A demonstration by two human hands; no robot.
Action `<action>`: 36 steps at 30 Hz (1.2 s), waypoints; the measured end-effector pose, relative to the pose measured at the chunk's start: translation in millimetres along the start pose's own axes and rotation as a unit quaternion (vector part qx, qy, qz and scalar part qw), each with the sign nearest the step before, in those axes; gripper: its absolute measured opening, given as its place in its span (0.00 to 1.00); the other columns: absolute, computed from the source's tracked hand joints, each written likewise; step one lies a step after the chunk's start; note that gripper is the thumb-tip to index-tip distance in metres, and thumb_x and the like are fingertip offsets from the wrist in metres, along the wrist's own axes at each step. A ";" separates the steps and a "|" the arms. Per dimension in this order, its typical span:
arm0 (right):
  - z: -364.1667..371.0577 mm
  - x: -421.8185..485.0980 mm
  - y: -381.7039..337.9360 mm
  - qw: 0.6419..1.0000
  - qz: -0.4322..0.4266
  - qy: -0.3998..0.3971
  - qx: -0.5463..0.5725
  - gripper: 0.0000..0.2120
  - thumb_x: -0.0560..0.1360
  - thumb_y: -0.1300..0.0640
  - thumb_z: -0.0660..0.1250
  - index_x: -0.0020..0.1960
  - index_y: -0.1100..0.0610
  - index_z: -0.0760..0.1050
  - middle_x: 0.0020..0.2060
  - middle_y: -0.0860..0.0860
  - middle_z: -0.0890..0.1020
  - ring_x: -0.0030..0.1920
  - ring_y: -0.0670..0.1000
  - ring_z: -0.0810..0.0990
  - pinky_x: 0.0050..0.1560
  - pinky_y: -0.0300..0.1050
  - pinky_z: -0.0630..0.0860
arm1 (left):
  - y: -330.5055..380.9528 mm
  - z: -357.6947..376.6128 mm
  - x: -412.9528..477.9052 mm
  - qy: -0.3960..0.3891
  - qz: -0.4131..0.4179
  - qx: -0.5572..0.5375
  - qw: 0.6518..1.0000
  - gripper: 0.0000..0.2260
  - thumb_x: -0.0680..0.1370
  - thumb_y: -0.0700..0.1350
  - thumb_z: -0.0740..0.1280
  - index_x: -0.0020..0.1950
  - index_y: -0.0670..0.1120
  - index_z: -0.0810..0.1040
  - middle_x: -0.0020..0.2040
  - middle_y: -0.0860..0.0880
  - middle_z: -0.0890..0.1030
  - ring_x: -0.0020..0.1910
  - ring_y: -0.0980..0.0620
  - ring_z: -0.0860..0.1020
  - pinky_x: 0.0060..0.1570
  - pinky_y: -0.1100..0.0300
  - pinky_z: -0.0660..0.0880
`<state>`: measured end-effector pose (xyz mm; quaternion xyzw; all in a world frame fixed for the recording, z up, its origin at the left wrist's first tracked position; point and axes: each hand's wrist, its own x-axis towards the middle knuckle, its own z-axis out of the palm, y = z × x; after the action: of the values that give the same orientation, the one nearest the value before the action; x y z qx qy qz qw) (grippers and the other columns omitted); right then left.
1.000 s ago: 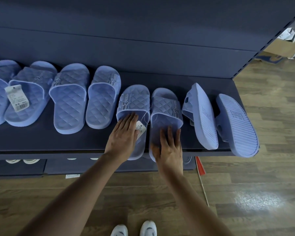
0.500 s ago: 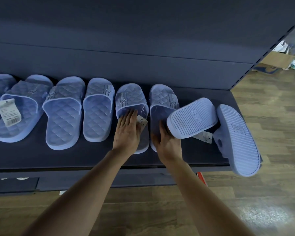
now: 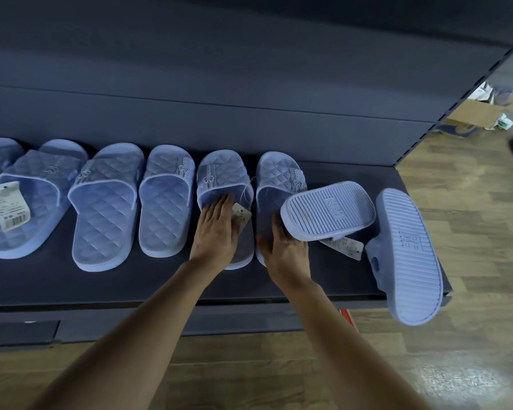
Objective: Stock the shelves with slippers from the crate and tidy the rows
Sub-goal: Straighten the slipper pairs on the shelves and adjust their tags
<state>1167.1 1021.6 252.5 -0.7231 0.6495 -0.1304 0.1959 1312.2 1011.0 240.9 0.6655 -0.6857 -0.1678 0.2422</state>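
Slippers (image 3: pixel 107 208) of pale blue quilted foam, slide type, stand in a row, toes to the back, on a dark blue shop shelf (image 3: pixel 338 279). The left hand (image 3: pixel 216 235) lies flat on the footbed of the fifth slipper (image 3: pixel 222 170) from the left edge of view. Its fingers are straight and together, with the tips just under the strap. A small white paper tag (image 3: pixel 242 216) on a thread lies beside the fingers. The right hand (image 3: pixel 288 253) rests palm down on the sixth slipper (image 3: pixel 279 173), just beside. The fingers that show are straight and grip nothing. The outer ones are hidden beneath an overturned slipper (image 3: pixel 328 211), which lies crosswise over them, ribbed sole up. A second white tag (image 3: pixel 345 247) shows under its edge. At the shelf's right end a last slipper (image 3: pixel 406 253) leans on its side, sole toward the camera, heel overhanging the front edge. A barcode label (image 3: pixel 8 207) lies on a slipper at far left. A wood-plank floor (image 3: pixel 471 232) and a cardboard box (image 3: pixel 474 113) lie beyond.
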 end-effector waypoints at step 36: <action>-146.3 -102.6 106.7 0.993 0.115 0.021 -0.008 0.30 0.76 0.51 0.65 0.74 0.54 0.57 0.75 0.55 0.55 0.74 0.56 0.56 0.68 0.53 0.59 | 136.8 -14.1 -46.9 0.001 0.055 -0.029 0.998 0.30 0.72 0.42 0.72 0.71 0.39 0.65 0.72 0.39 0.63 0.70 0.38 0.63 0.66 0.47 0.60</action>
<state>994.9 1098.0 341.0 -0.6420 0.7336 -0.1165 0.1899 1206.2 1066.8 323.1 0.6194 -0.7159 -0.1735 0.2713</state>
